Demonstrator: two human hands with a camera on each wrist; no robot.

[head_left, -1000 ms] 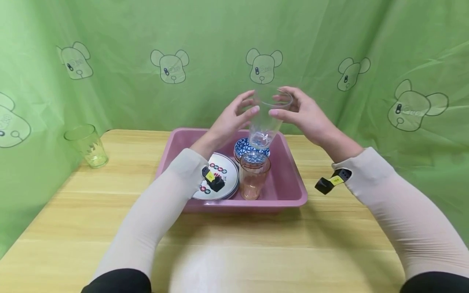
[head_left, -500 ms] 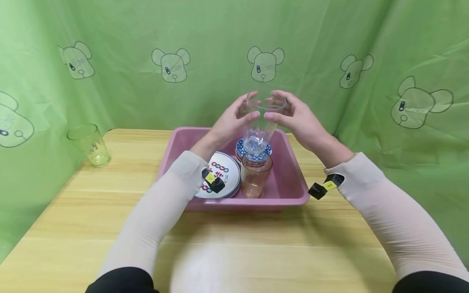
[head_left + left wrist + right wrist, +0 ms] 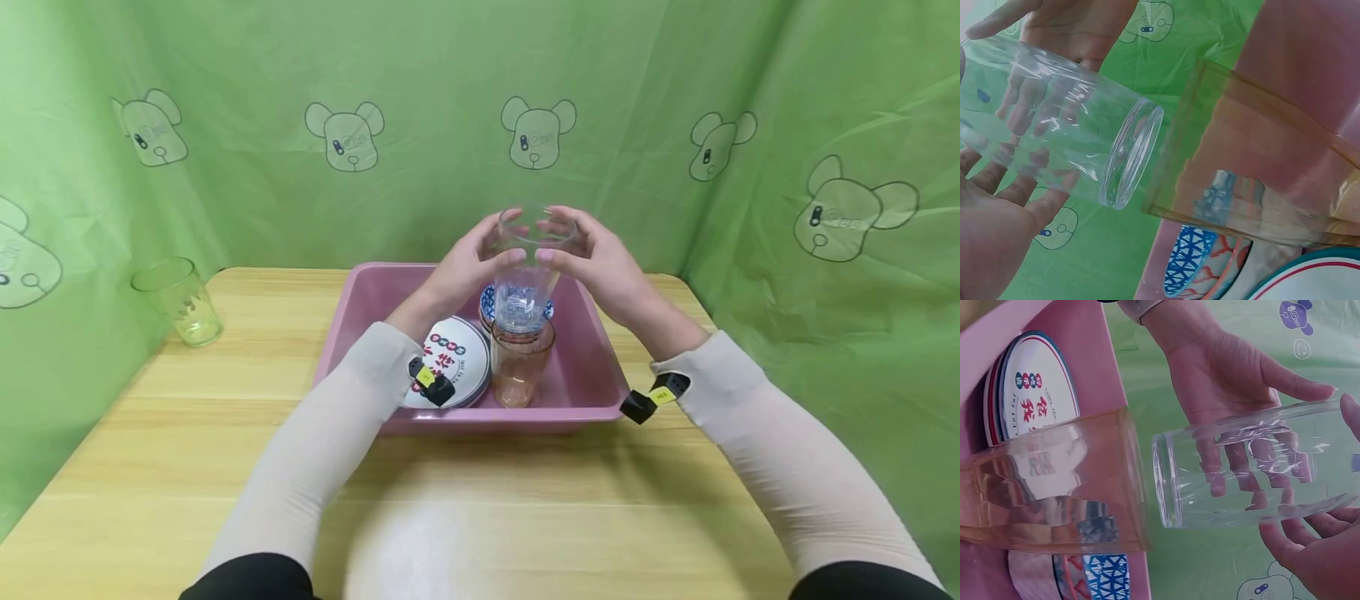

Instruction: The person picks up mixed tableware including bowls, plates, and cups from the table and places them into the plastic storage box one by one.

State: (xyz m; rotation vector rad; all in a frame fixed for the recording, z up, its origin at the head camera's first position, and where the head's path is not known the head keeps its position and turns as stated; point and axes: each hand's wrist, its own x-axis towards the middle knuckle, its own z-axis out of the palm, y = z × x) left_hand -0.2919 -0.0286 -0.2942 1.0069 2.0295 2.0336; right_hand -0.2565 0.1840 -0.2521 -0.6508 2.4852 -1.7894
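Observation:
Between my left hand (image 3: 461,271) and my right hand (image 3: 603,271) is a clear drinking glass (image 3: 521,304), gripped from both sides near its rim with the thumbs toward me. It is held nearly upright, base down. Right below it stands an amber glass (image 3: 516,379) with its mouth up. Both wrist views show a small gap between the base of the clear glass (image 3: 1129,153) and the rim of the amber glass (image 3: 1085,481). The amber glass is in a pink tub (image 3: 600,413), beside a stack of white plates (image 3: 457,354) with red lettering and in front of blue-patterned bowls (image 3: 486,307).
Another clear glass (image 3: 191,312) stands alone at the far left of the wooden table (image 3: 247,358). Green curtain (image 3: 435,192) with bear-head prints encloses the back and sides. The right part of the tub shows bare pink floor (image 3: 577,367).
Both hands have lowered the clear glass and shifted it slightly left, so it is now right above the amber glass. It has also become more upright.

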